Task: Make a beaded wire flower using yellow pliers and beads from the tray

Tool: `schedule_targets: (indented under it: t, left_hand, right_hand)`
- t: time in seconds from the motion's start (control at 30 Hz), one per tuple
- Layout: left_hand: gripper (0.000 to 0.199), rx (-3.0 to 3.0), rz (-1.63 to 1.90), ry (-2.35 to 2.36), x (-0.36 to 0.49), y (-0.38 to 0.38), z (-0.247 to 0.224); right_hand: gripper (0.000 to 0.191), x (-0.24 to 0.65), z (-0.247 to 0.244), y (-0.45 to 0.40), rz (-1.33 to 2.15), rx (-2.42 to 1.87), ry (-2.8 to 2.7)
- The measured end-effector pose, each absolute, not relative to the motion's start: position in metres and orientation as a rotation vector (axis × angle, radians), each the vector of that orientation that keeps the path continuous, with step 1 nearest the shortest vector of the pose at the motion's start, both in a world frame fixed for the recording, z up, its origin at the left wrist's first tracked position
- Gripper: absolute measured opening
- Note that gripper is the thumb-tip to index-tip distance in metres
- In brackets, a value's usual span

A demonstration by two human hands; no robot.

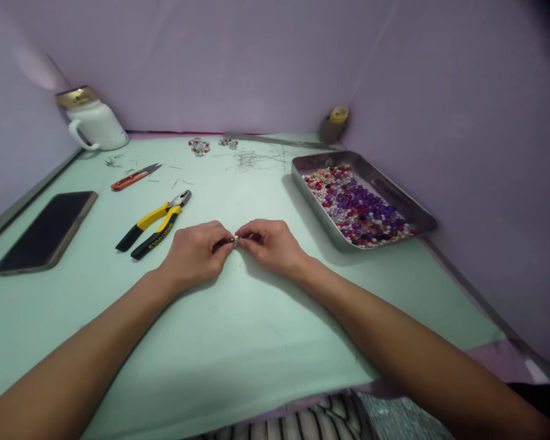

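Observation:
Near the middle of the pale green table (pixel 238 330), my left hand (pixel 199 250) and my right hand (pixel 272 244) meet fingertip to fingertip. Both are closed in a pinch on a tiny cream-coloured bead (pixel 236 241) between them. Any wire through the bead is too small to make out. Just left of my left hand lie pliers (pixel 158 223) with yellow and black handles. To the right of my right hand stands a metal tray (pixel 318 211) with many small beads (pixel 362 205), purple, white, red and black.
Orange-handled thread snips (pixel 135 177) lie at the left among wire scraps (pixel 112 162). A phone (pixel 46 232) rests by the left edge. Farther back are a white mug (pixel 101 125), beaded pieces (pixel 198 146), loose wires (pixel 252 159) and a brown-and-yellow object (pixel 334 124). Walls enclose the table.

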State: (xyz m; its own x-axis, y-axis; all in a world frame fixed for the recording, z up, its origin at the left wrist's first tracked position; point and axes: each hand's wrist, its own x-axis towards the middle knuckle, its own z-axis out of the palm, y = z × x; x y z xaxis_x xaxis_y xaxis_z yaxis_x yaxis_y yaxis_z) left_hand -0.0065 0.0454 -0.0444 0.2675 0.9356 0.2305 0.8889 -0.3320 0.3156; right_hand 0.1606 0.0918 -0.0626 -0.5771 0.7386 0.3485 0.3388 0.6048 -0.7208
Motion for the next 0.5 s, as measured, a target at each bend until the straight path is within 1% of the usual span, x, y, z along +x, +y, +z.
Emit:
schedule_targets:
  t: [0.5]
  left_hand:
    - [0.018,2.541,0.492,1.819,-0.0015,0.0450,-0.0454]
  right_hand:
    - [0.013,0.1619,-0.0550,0.0925,0.706,-0.899,-2.327]
